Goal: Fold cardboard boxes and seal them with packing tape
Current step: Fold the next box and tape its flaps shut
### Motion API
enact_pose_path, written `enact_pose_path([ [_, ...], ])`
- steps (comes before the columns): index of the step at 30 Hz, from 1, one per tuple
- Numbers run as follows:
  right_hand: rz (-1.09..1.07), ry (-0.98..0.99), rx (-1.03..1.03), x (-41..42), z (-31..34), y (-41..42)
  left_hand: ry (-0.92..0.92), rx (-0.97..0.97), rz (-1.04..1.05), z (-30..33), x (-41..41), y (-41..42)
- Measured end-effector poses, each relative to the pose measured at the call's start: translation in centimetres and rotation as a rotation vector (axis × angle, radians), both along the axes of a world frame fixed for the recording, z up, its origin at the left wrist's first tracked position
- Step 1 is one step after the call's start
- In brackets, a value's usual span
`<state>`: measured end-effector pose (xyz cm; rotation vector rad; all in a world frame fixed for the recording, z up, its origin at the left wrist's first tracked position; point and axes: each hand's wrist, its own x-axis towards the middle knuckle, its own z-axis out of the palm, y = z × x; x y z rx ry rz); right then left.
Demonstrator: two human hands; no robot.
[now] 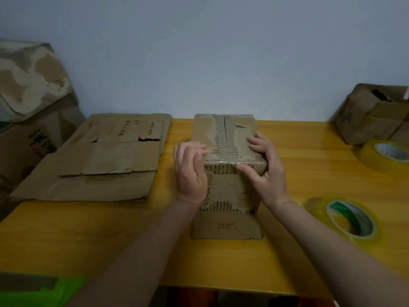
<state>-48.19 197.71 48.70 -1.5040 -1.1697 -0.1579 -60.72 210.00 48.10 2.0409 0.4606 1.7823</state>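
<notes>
Both hands clasp the worn cardboard box at table centre: left hand curled on its nine-o'clock edge, right hand pinching its three-o'clock corner.

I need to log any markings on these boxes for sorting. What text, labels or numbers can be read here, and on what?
Nothing can be read for certain.
Small printed label on the front of the assembled box: too small and blurred.
Print on the flattened cardboard: too faint.
Large dark characters on the carton at far left: blurred, cut off.
</notes>
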Motion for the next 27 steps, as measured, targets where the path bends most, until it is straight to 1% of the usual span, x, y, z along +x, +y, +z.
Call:
enact_pose_path([
  [1,0.019,-0.047,-0.051,0.3,0.1,-0.4,0.048,0.047,-0.004,-0.3,-0.4,0.2],
  [3,0.044,-0.101,-0.146,0.4,0.5,-1.3,0.206,0.183,-0.005,-1.0,-1.6,0.6],
  [5,0.084,-0.06,-0.234,0.1,1.0,-2.3,0.38,0.277,0.023,-1.1,-2.9,0.9],
  [7,0.13,0.085,-0.275,-0.6,1.4,-3.5,0.5,0.249,0.137,0.7,-3.5,0.0],
  [8,0.129,0.191,-0.266,-1.1,1.4,-4.0,0.537,0.221,0.234,2.2,-3.2,-0.9],
  [9,0.107,0.301,-0.246,-1.4,1.3,-4.2,0.589,0.188,0.32,3.9,-2.7,-1.9],
  [10,0.06,0.392,-0.225,-1.6,1.1,-4.1,0.695,0.141,0.354,5.4,-2.0,-3.0],
  [11,-0.007,0.439,-0.217,-1.6,0.7,-4.0,0.837,0.083,0.346,6.7,-1.1,-4.0],
  [13,-0.092,0.449,-0.256,-1.0,0.1,-3.9,1.095,0.0,0.315,7.6,0.4,-5.6],
  [15,-0.123,0.418,-0.379,-0.4,-0.2,-4.2,1.258,-0.017,0.337,7.3,1.1,-6.2],
  [16,-0.133,0.399,-0.458,0.0,-0.5,-4.5,1.28,-0.021,0.356,6.9,1.1,-6.1],
  [17,-0.137,0.391,-0.533,0.3,-0.7,-4.9,1.264,-0.028,0.376,6.8,1.0,-5.7],
  [19,-0.155,0.42,-0.64,0.7,-1.0,-5.5,1.167,-0.05,0.41,6.8,0.4,-4.9],
  [21,-0.164,0.497,-0.686,0.6,-1.1,-5.8,1.077,-0.083,0.398,6.9,-0.7,-3.9],
  [23,-0.097,0.698,-0.68,-0.2,-0.9,-5.7,1.021,-0.138,0.336,7.0,-2.0,-3.1],
  [27,0.18,1.242,-0.578,-2.1,0.3,-4.3,0.918,-0.256,0.298,7.0,-4.3,-2.2],
])
